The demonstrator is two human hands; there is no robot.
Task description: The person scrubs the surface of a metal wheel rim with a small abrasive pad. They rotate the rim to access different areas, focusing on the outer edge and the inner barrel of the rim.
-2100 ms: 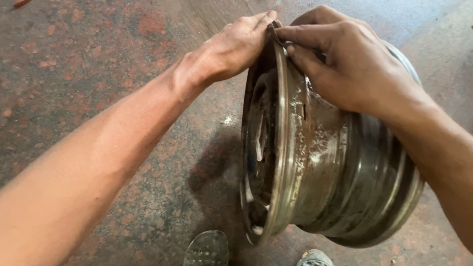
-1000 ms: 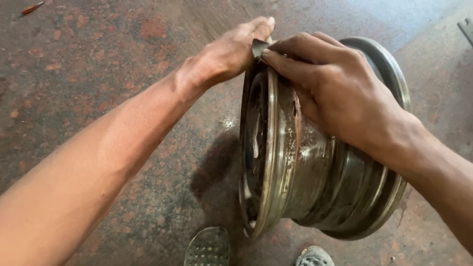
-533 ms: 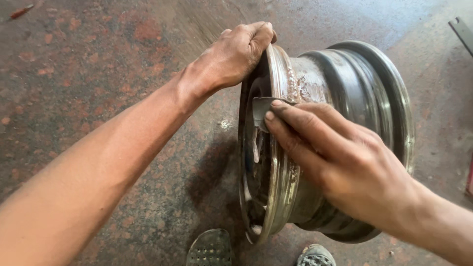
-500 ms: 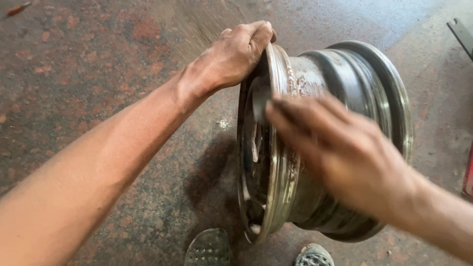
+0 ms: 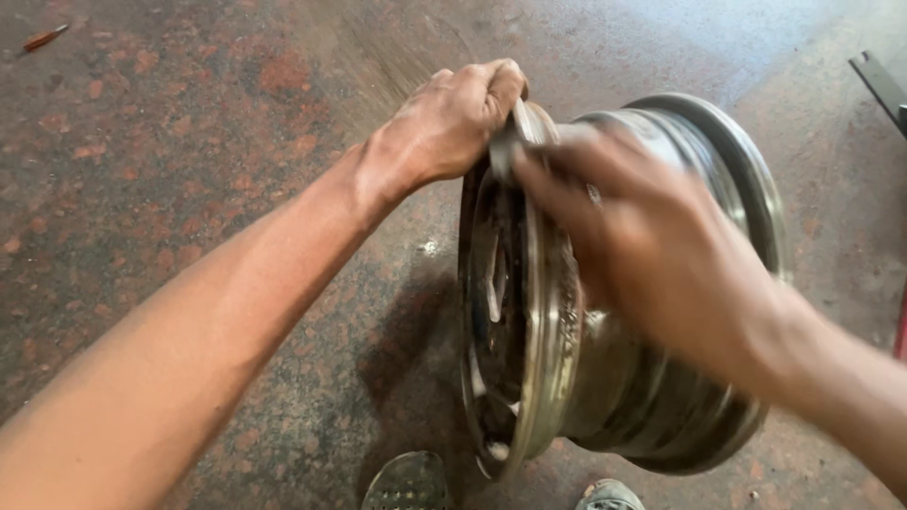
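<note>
Since half a second ago the right hand [image 5: 652, 255] has slid up the steel wheel rim [image 5: 548, 378] to its top edge; blurred, its grip cannot be told. The left hand [image 5: 453, 123] stays curled over the rim's top. The rim stands upright on the stone floor [image 5: 189, 142], with bare floor left of it and two shoes [image 5: 408, 482] at its base.

The rim [image 5: 567, 378] stands on edge on the floor [image 5: 189, 142], right of frame centre. The left hand [image 5: 444, 123] sits on its top edge; the right hand [image 5: 652, 246] lies just right of it, over the barrel. Two shoes [image 5: 411, 484] lie below, at the bottom edge.
</note>
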